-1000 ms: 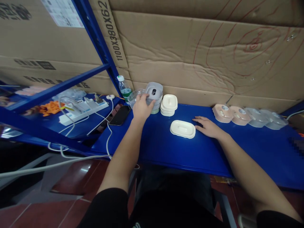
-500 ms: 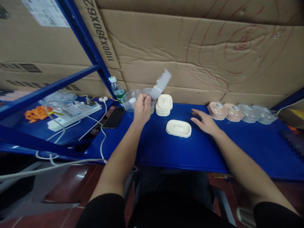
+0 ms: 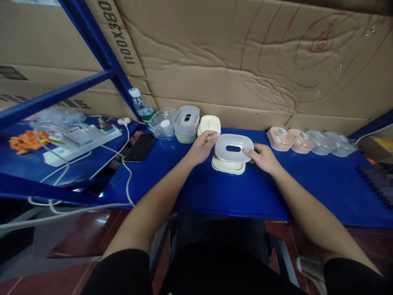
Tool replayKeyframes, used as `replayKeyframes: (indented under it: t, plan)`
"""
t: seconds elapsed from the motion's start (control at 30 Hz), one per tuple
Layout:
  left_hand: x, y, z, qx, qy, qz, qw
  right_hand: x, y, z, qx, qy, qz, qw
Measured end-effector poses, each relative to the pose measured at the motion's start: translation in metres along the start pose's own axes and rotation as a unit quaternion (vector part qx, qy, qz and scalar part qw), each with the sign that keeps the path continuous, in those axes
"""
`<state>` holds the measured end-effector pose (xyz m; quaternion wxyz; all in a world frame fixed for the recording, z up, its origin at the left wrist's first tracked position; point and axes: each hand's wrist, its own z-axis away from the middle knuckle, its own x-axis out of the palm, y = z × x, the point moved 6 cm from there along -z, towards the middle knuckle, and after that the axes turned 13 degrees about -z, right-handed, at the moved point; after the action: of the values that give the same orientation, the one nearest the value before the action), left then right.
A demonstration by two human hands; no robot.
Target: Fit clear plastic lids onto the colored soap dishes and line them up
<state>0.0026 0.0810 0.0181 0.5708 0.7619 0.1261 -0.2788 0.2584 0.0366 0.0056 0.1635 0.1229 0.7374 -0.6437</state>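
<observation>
An oblong translucent plastic lid (image 3: 221, 151) with a slot through its middle is tilted above a cream oval lid-like piece (image 3: 229, 166) on the blue table. Its right end is pinched between the thumb and fingers of my right hand (image 3: 262, 157). My left hand (image 3: 202, 146) has its fingers closed at the lid's left edge. Just behind the left hand stands a stack of cream pieces (image 3: 210, 121), partly covered by the fingers. Left of that stack are nested translucent and pale green containers (image 3: 186, 125), the top one showing a similar slot.
Clear round bowls (image 3: 164, 123) and a water bottle (image 3: 141, 106) stand at the back left. A phone (image 3: 139, 146) and a power strip (image 3: 82, 143) with white cables lie further left. Pink and clear lidded boxes (image 3: 279, 138) line the back right, before a cardboard wall (image 3: 196, 61).
The translucent lid has come from the left hand's raised grip down over the cream oval piece. My right hand has moved left and taken its right end. The view has shifted slightly.
</observation>
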Motion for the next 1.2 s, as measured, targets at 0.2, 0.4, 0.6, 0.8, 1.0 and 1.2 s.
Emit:
replayKeyframes:
  t: [0.2,0.4,0.6,0.8,1.0,1.2]
  plan:
    - [0.004,0.003,0.004,0.038,-0.045,-0.229,0.972,0.011,0.001,0.002,0.065,-0.071,0.075,0.993]
    - [0.016,-0.002,0.006,0.027,-0.108,-0.251,0.962,0.013,0.013,0.001,0.100,-0.164,0.137,0.972]
    - [0.024,-0.016,0.003,0.007,-0.156,-0.294,0.943,0.017,0.008,0.003,0.085,-0.171,0.237,0.952]
    - [0.026,-0.020,0.002,0.017,-0.150,-0.308,0.939,0.016,0.004,0.003,0.071,-0.155,0.288,0.942]
    - [0.008,-0.010,0.000,0.035,-0.052,-0.321,0.945,0.014,0.011,0.000,0.056,-0.155,0.277,0.947]
    - [-0.079,-0.001,0.004,0.032,0.272,-0.281,0.920,0.013,0.012,0.000,0.058,-0.162,0.257,0.951]
